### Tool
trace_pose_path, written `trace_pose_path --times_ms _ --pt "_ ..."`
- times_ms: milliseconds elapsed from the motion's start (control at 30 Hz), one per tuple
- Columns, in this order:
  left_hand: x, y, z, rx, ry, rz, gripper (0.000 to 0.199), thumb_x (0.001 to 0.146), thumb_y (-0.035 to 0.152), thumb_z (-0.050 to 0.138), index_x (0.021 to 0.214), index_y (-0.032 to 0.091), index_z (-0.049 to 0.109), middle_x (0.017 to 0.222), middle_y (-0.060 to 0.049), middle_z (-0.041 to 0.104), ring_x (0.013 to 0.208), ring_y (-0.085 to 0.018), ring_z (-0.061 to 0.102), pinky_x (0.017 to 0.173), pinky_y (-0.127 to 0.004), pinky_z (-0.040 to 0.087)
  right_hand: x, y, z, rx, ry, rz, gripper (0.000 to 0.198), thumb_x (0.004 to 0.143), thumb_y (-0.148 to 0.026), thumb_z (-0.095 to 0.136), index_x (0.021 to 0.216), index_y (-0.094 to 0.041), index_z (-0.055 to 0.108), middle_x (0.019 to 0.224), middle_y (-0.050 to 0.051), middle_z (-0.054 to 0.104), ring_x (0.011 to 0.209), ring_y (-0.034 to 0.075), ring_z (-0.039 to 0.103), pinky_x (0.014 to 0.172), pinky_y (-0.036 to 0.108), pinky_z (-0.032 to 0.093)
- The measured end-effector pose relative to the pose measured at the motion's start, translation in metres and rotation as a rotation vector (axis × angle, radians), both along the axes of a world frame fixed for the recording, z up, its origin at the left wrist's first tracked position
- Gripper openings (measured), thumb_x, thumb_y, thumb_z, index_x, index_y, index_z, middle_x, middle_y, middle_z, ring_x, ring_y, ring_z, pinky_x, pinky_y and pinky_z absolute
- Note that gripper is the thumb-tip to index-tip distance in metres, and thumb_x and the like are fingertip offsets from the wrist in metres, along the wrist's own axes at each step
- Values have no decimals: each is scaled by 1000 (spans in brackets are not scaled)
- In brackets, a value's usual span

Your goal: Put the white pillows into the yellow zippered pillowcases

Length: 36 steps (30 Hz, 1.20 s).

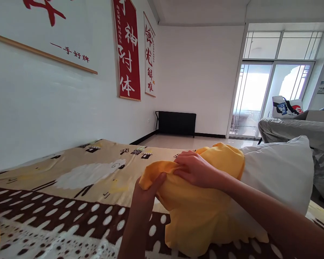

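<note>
A: In the head view, what is the left hand (149, 187) doing?
B: Pinching the yellow cloth (198, 216) at its folded edge, thumb on top.
A: And the right hand (193, 169)?
B: Gripping the same cloth a little further right, thumb and fingers closed on a fold, with the forearm lying across it.
A: Where does the cloth sit?
B: On the blanket (144, 167), in front of the person, bunched against the left side of a white pillow (283, 174). Part of the pillow may be inside it, but the folds and the right arm hide that.
A: Anything further off?
B: A red scroll (127, 54) hangs on the left wall, and a black panel (176, 123) stands by the far wall.
</note>
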State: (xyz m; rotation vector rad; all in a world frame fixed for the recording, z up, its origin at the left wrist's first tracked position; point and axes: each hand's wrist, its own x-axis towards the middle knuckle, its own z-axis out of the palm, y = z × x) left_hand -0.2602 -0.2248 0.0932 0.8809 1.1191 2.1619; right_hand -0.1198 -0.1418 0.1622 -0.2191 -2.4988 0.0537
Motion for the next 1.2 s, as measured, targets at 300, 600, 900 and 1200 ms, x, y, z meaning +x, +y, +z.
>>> trace_pose_path --times_ms 300,600,900,1200 --pt "9 -12 1 7 475 364 22 67 37 69 72 15 67 66 0 61 62 -12 53 55 -20 43 -16 -4 -13 -120 0 61 15 75 -12 56 62 -16 49 68 -2 50 62 8 42 59 21 32" --pt "22 -1 -2 -69 417 299 30 66 41 68 77 13 63 61 1 55 57 -12 49 48 -20 38 -9 -6 -7 -444 119 -45 10 69 -19 61 62 -16 55 63 -5 51 62 8 42 59 21 32" --pt "12 -10 6 -44 388 419 37 61 41 65 88 16 62 83 -3 63 75 -17 56 61 -22 44 2 2 -7 -550 267 -105 14 69 -28 59 63 -16 55 58 -5 45 59 8 40 52 20 30" --pt "14 -11 3 -194 505 366 34 64 47 68 61 15 55 56 2 48 54 -11 44 48 -19 39 -3 -1 -11 -371 278 -82 13 69 -23 62 61 -16 55 60 -5 49 62 9 43 58 20 33"
